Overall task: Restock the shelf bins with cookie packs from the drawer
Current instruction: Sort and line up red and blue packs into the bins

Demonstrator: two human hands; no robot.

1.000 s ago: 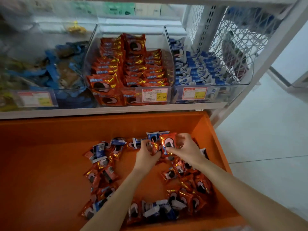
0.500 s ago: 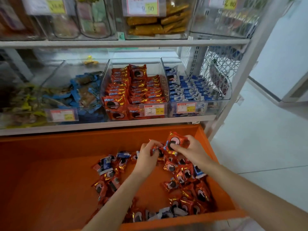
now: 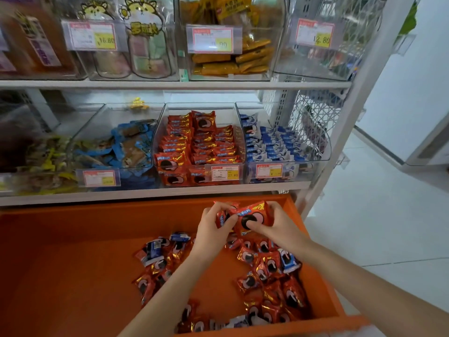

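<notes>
Both hands are lifted above the back of the orange drawer (image 3: 73,276). My right hand (image 3: 274,226) grips a red cookie pack (image 3: 252,215) with a dark cookie printed on it. My left hand (image 3: 210,227) pinches another red pack (image 3: 222,218) right beside it, the two packs touching. Loose red cookie packs (image 3: 269,283) and a few blue cookie packs (image 3: 154,249) lie scattered in the drawer below. On the shelf above stands a clear bin (image 3: 240,132) of tidy red packs, with a clear bin of blue packs (image 3: 325,152) to its right.
A bin of blue-wrapped snacks (image 3: 121,147) stands left of the red bin. Price tags (image 3: 224,172) hang on the bin fronts. The upper shelf (image 3: 170,85) carries more clear bins. A white shelf upright (image 3: 352,113) and tiled floor (image 3: 388,215) lie to the right.
Both hands have risen out of the drawer with the red packs, toward the shelf. The view has tilted up, showing the upper shelf.
</notes>
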